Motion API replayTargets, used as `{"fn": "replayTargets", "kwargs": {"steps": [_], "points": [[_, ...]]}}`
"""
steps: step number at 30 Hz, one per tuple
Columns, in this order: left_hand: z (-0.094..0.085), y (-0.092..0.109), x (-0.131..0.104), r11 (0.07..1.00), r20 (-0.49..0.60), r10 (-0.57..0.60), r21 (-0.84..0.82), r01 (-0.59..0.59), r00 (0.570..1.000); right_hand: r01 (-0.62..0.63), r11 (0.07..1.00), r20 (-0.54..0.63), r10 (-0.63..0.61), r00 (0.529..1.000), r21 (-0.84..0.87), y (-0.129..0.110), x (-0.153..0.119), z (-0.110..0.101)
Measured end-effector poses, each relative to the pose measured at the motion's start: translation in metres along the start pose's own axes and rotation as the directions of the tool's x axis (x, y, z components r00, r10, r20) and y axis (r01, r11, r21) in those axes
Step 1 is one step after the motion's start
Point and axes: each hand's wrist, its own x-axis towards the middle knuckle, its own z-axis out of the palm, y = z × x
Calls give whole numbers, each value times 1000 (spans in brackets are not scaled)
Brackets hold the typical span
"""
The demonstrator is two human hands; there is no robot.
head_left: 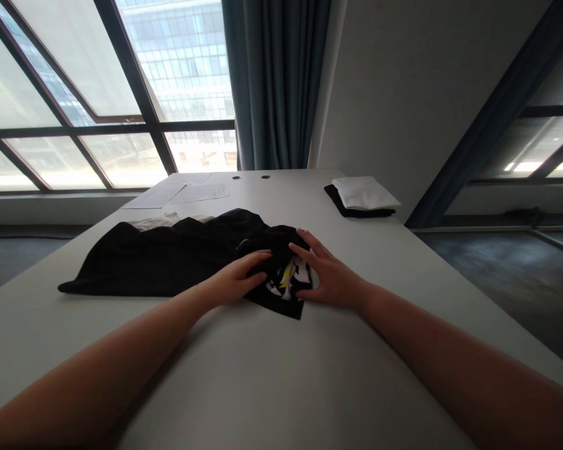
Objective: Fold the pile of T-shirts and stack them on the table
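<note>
A black garment (141, 259) with a white, black and yellow print (288, 278) lies rumpled across the table. Its kind cannot be made out from the folds. My left hand (234, 277) rests on the cloth just left of the print, thumb and fingers apart and only loosely curved. At the garment's right end, my right hand (331, 275) touches the bunched edge beside the print with its fingers spread. Some pale cloth (162, 220) shows behind the black part on the left.
Folded white cloth (366, 192) lies on folded black cloth (361, 212) at the back right of the white table (272, 387). Printed papers (201, 192) lie at the back left. Beyond the table are windows, a blue curtain (276, 81) and a wall.
</note>
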Motion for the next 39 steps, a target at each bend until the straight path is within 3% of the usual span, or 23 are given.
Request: {"fn": "replayTargets", "kwargs": {"steps": [2, 4, 8, 10, 12, 14, 16, 18, 19, 21, 23, 25, 27, 28, 31, 33, 34, 36, 39], "points": [[2, 6, -2, 993, 99, 121, -26, -119, 988, -20, 999, 45, 18, 999, 40, 1, 1, 1], [2, 5, -3, 986, 79, 153, 49, -157, 985, -68, 996, 42, 66, 997, 65, 3, 3, 2], [5, -16, -4, 932, -96, 76, 361, -36, 993, -175, 983, -50, 177, 983, 52, 10, 2, 0], [8, -28, -5, 876, -176, -1, 475, 85, 984, -224, 974, -170, 227, 959, 39, 18, -1, -5], [11, -38, -6, 824, -195, -120, 528, 207, 973, -293, 955, -358, 286, 889, 36, 30, -5, -12], [10, -43, -6, 784, -144, -236, 556, 276, 961, -384, 921, -532, 356, 768, 63, 42, -9, -22], [6, -43, -5, 751, -113, -281, 592, 292, 953, -473, 876, -651, 414, 637, 95, 53, -13, -34], [-1, -40, -3, 727, -125, -278, 621, 294, 952, -513, 855, -714, 404, 572, 72, 60, -15, -46], [-6, -38, -1, 718, -142, -282, 624, 307, 949, -502, 865, -725, 363, 585, 28, 61, -16, -51], [-20, -33, 2, 702, -202, -314, 609, 370, 928, -410, 907, -674, 246, 697, -93, 61, -15, -55], [-40, -29, 5, 673, -317, -328, 582, 456, 890, -262, 947, -488, 143, 861, -186, 60, -13, -50], [-68, -28, 3, 638, -489, -272, 553, 536, 829, -146, 967, -218, 99, 971, -207, 59, -12, -40], [-101, -32, -5, 618, -666, -153, 512, 597, 730, -94, 975, -10, 93, 996, -200, 61, -11, -28], [-118, -36, -12, 619, -734, -86, 490, 613, 674, -87, 978, 40, 96, 995, -191, 62, -11, -23], [-159, -55, -37, 614, -831, 73, 473, 632, 551, -101, 983, 49, 110, 993, -156, 66, -12, -16], [-173, -72, -52, 529, -834, 43, 486, 696, 550, -114, 983, 34, 120, 992, -143, 68, -12, -16], [-176, -79, -56, 472, -814, -29, 500, 726, 580, -122, 982, 28, 127, 992, -145, 68, -12, -15], [-173, -91, -58, 369, -770, -221, 502, 782, 599, -133, 980, 24, 138, 990, -150, 69, -12, -15], [-160, -100, -46, 363, -664, -414, 507, 782, 623, -139, 980, 18, 143, 989, -142, 68, -11, -15]]}}
